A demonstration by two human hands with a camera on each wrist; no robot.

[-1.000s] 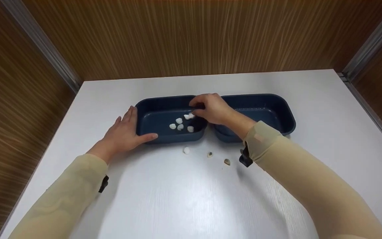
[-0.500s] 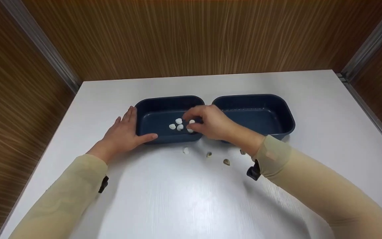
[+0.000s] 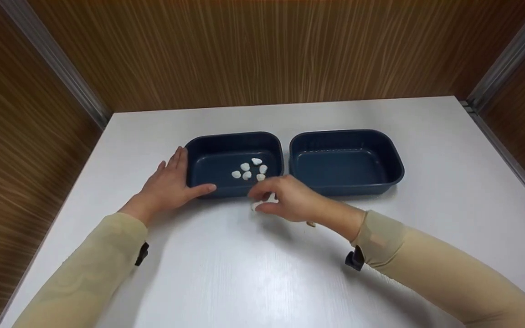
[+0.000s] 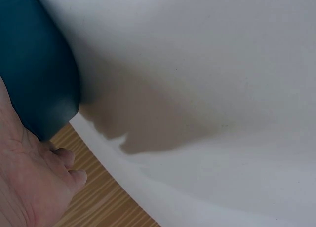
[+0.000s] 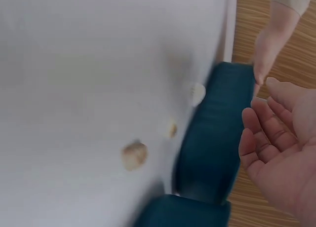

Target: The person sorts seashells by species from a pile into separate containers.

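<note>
My left hand [image 3: 164,184] rests against the left end of the left dark blue tray [image 3: 230,192], its fingers straight and its thumb over the front rim. Several white shells [image 3: 245,166] lie inside that tray. Just in front of it, my right hand [image 3: 294,198] hovers with thumb and fingers spread around a white shell [image 3: 254,207] on the table. The right wrist view shows this white shell [image 5: 198,94] beside the tray wall, with no thing in the right hand [image 5: 281,143]. A small yellowish shell [image 5: 171,129] and a brownish shell [image 5: 134,155] lie nearby.
A second dark blue tray [image 3: 353,188] stands just right of the first, a narrow gap between them. Both sit on a white table [image 3: 226,273] with wood-grain panels [image 3: 262,50] behind and at the sides.
My right hand has come out of the left tray, moving toward the table's front, and is now over the white shell there. A shell stays behind in the tray. The left hand stays put.
</note>
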